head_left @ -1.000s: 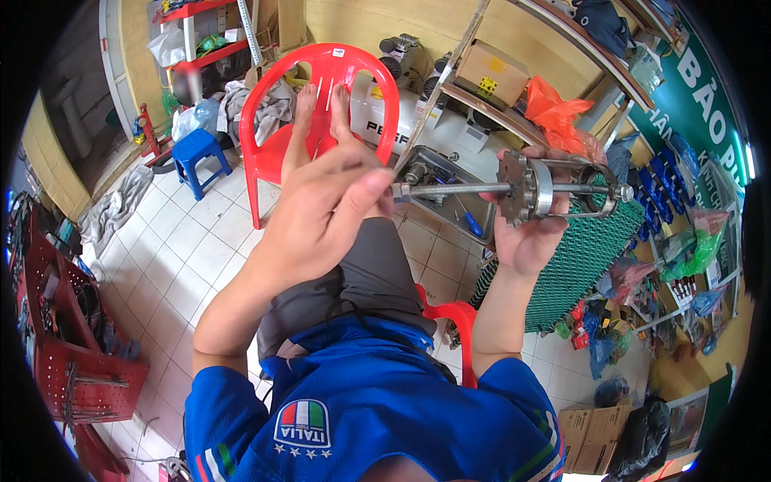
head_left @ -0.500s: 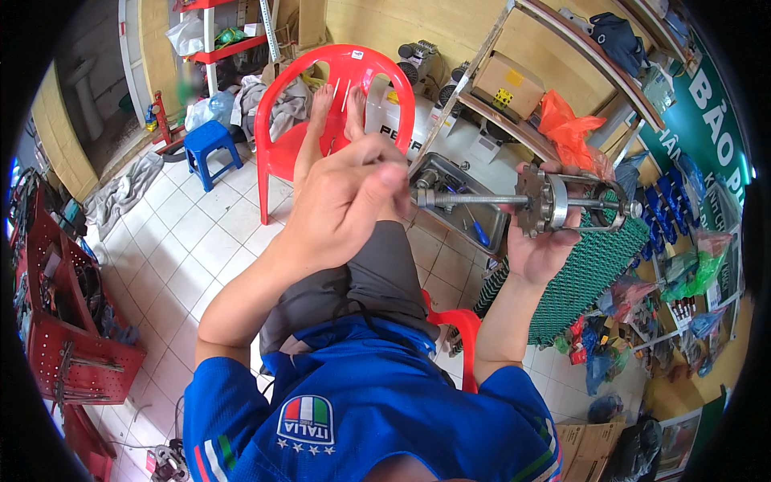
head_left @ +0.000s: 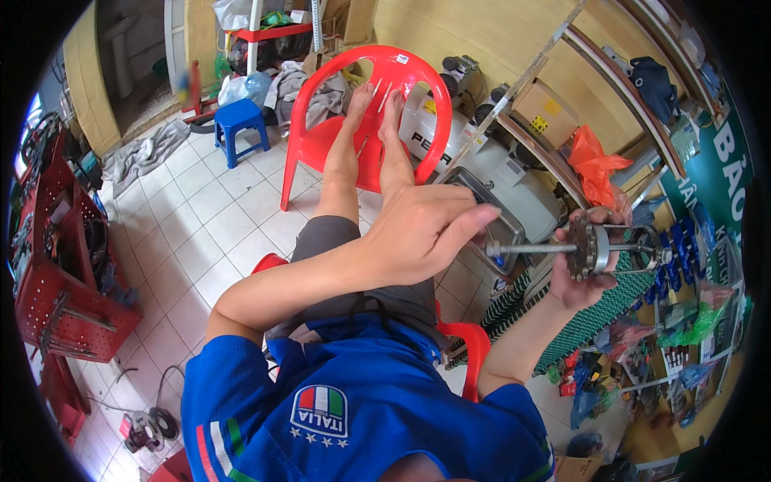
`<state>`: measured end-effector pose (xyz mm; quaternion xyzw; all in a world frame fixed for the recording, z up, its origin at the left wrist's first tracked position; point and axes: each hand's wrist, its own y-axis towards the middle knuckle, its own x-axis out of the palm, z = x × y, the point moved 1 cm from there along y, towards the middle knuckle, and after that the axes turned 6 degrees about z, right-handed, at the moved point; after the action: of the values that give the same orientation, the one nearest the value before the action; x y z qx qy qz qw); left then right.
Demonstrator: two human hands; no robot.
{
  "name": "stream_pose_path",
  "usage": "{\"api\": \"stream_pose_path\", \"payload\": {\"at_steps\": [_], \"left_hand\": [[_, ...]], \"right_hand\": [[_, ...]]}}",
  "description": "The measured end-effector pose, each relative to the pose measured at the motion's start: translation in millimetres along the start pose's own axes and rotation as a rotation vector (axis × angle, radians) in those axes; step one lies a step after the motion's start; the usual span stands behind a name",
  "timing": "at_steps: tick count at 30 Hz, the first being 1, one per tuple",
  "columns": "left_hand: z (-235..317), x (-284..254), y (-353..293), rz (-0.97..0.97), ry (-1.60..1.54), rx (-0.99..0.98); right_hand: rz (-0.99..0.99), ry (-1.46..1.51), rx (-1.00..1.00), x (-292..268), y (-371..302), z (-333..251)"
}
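Right of the red chair (head_left: 369, 165), right hand (head_left: 569, 283) clutches the threaded tool (head_left: 590, 251); left hand (head_left: 430, 229), grip unclear, now blocks more of the tray (head_left: 488, 193)!

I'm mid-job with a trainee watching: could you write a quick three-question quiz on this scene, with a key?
1. Which hand holds the round body of the metal device?

2. True or false: the blue stool stands to the person's left of the red chair.

3. The person's bare feet are propped on:
A) the tiled floor
B) the red chair
C) the blue stool

Key:
1. The right hand.
2. True.
3. B.
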<state>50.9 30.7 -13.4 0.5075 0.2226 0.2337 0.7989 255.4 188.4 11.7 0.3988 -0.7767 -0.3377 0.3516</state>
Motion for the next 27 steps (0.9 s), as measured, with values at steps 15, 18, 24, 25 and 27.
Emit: {"api": "stream_pose_path", "payload": {"at_steps": [15,18,24,25,27], "left_hand": [[4,7,-7,0.106,0.079,0.109],[8,3,0,0.202,-0.075,-0.054],[11,2,3,0.243,-0.168,-0.128],[11,2,4,0.244,-0.171,-0.131],[12,1,5,0.248,-0.177,-0.135]], "right_hand": [[-0.037,0.097,0.0,-12,0,-7],[-0.098,0.104,-0.003,-7,2,-5],[-0.009,0.061,-0.03,0,0,-5],[-0.019,0.077,-0.031,-1,0,-5],[-0.037,0.092,-0.028,-1,1,-4]]}}
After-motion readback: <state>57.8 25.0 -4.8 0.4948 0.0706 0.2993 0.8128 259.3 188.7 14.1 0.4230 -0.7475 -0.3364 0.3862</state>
